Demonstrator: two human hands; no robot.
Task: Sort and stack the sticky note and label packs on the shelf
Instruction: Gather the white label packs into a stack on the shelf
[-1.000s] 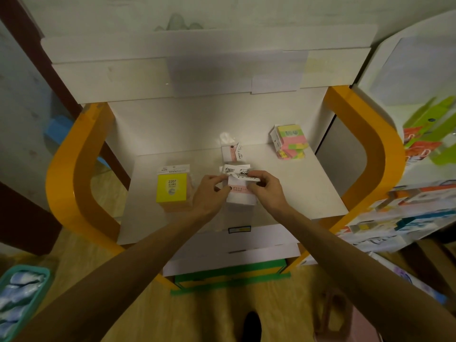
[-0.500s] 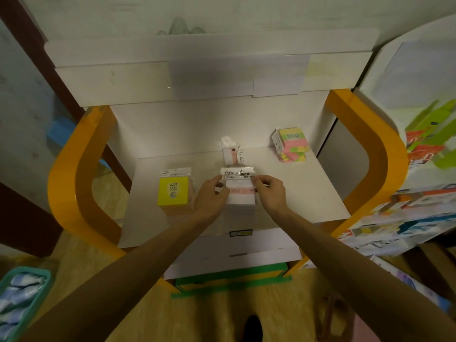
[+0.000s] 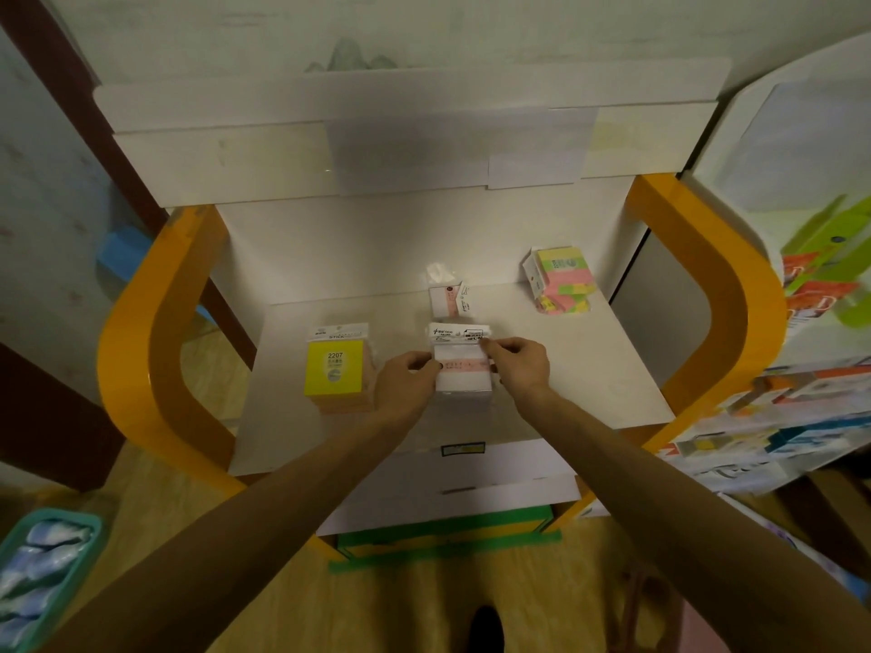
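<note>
A white shelf unit (image 3: pixel 612 379) with curved orange side panels (image 3: pixel 141 351) stands against a pale wall (image 3: pixel 283 30) on a yellowish wood-look floor (image 3: pixel 424 605), dimly lit.

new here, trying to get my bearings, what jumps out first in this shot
Both hands meet mid-shelf: the left hand and right hand pinch the sides of a white label pack. Left of it lies a bright yellow sticky note pack; a pink and green stack sits at the back right, between orange side rails.
</note>
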